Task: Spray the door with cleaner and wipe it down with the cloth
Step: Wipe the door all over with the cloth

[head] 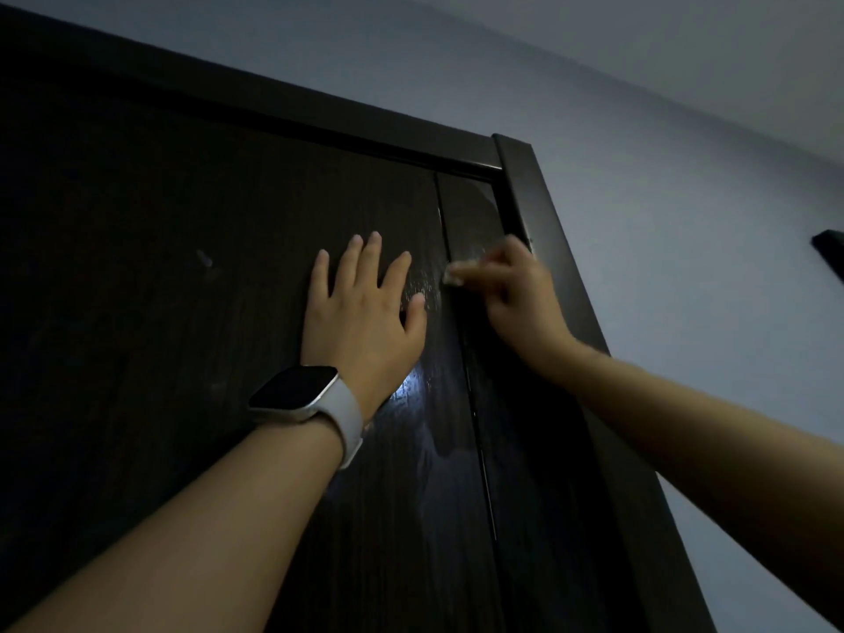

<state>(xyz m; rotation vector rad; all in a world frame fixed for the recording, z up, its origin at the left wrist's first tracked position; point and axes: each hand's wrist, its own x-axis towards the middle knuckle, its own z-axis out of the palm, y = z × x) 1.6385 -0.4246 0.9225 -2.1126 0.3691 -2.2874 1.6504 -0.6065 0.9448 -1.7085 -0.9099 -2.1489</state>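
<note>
The dark wood-grain door fills the view, seen from below up to its top corner. My left hand, with a white watch on the wrist, presses flat on the door with its fingers spread. My right hand is blurred against the door's right-hand strip, just right of the left hand. Its fingers are curled, with something pale at their tips. Whether that is a cloth or only fingertips does not show. A wet sheen glints on the door below my left thumb. No spray bottle is in view.
The dark door frame runs along the top and down the right side. A pale wall lies beyond it, with a dark object fixed at the far right edge. The room is dim.
</note>
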